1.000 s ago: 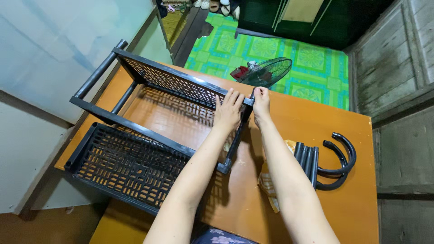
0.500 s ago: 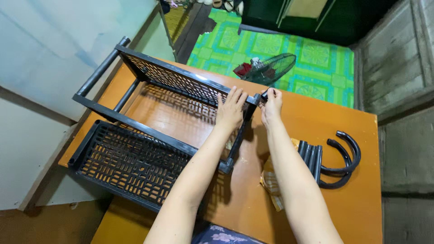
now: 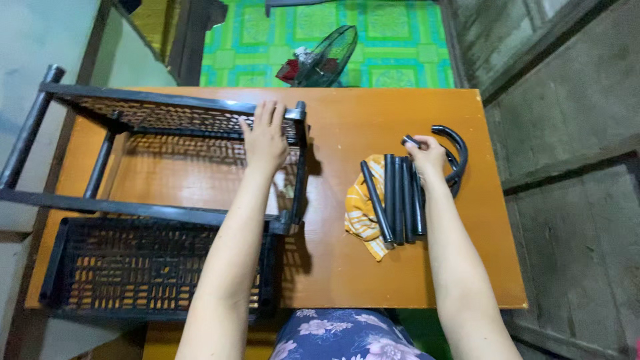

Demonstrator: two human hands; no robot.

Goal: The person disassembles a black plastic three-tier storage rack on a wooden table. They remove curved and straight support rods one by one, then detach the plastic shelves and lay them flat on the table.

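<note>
**Plastic rack half put together on the orange table**

The person sits at the orange table [image 3: 347, 267] with a black plastic rack [image 3: 167, 200] lying on its side in front of them. The left hand [image 3: 265, 137] is spread flat, fingers open, pressed on the slotted shelf [image 3: 160, 113] near the rack's top corner, just beside the corner post [image 3: 300, 167]. It isn't gripping anything, only resting on the shelf.

The right hand [image 3: 425, 155] is well apart from the left, over at the pile of loose parts. Its fingers are curled around the end of a short black tube [image 3: 411, 141], pinching it. Directly under and beside that hand lie several straight black tubes [image 3: 397, 200] side by side, partly on a yellow striped cloth [image 3: 360, 217]. Just past the hand's far side sit two curved black pipes [image 3: 457, 150], touching each other.

Nearer the person than the left hand, the rack's lower shelf [image 3: 133, 273] hangs over the table edge. Beyond both hands, on the green patterned floor [image 3: 393, 40], a fan [image 3: 323, 57] lies tipped over. A floral-print lap shows at the bottom.
</note>
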